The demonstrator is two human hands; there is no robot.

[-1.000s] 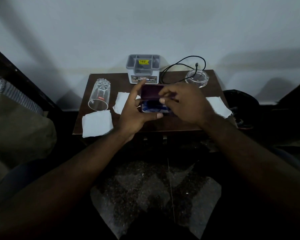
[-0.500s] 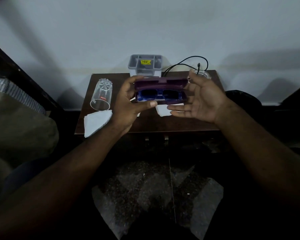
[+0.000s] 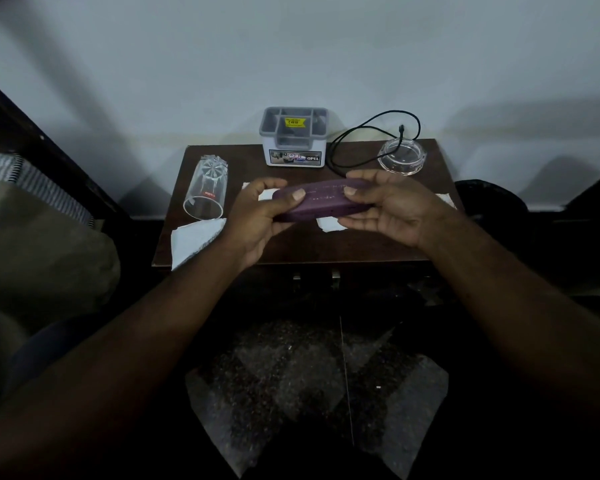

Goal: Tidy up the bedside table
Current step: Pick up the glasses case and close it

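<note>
A purple glasses case (image 3: 321, 200), closed, is held level above the dark wooden bedside table (image 3: 302, 245). My left hand (image 3: 257, 220) grips its left end with the thumb on the lid. My right hand (image 3: 392, 206) holds its right end, thumb on top and fingers underneath. A clear drinking glass (image 3: 205, 192) lies on its side at the table's left. White tissues lie at the front left corner (image 3: 191, 242), under the case (image 3: 328, 224) and at the right edge (image 3: 445, 199). Whatever is inside the case is hidden.
A grey and white organiser box (image 3: 294, 138) stands at the back centre. A black cable (image 3: 368, 133) loops from it to a clear glass ashtray (image 3: 400, 156) at the back right. A bed with bedding (image 3: 39, 244) is at the left, a dark bin (image 3: 489, 199) at the right.
The case stood open half a second ago with blue-lensed glasses showing inside; its lid is now shut. My right hand has moved from open beside the case to gripping its right end.
</note>
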